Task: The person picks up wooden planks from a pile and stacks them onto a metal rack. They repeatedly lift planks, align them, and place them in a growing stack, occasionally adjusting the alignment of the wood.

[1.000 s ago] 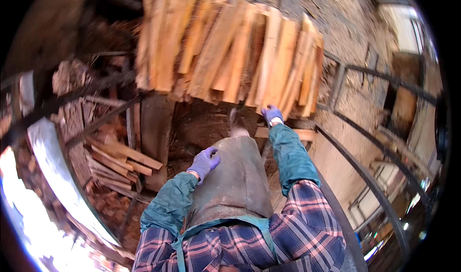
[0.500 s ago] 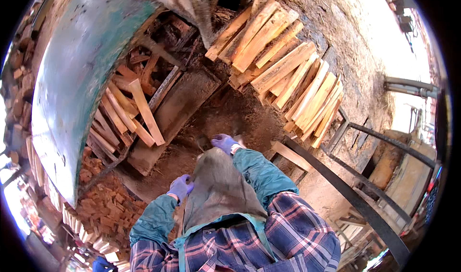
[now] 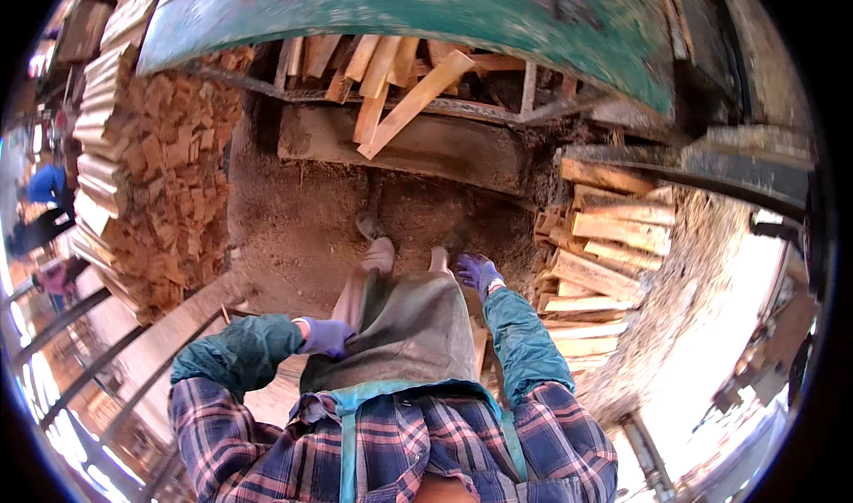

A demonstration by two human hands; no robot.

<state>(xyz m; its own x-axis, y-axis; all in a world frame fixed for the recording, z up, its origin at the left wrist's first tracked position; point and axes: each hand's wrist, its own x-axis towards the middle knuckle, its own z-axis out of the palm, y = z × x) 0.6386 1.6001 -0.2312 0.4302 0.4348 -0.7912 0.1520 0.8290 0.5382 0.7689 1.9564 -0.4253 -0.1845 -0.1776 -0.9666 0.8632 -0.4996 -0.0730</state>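
Observation:
My left hand [image 3: 327,337], in a purple glove, is closed at the left side of the dark apron [image 3: 404,330] over my lap. Its fingertips are partly hidden in the folds. To the right of the apron, my right hand [image 3: 480,273], gloved alike, hangs with its fingers apart and nothing in them. Nearest to it is a stack of split wood sticks [image 3: 613,263] on the right. Ahead, several loose sticks [image 3: 418,103] lean out of a metal frame beneath a green sheet-metal cover [image 3: 426,5].
A low ledge [image 3: 400,152] runs below the frame, with brown dirt floor [image 3: 284,227] before it. Tall piles of split wood [image 3: 173,183] stand at the left, near metal rails [image 3: 89,352]. Further left is a person in blue [image 3: 46,185].
My view has swung to the left: the green cover now lies straight ahead, the wood stack at the right. My right hand has come away from the apron, fingers spread.

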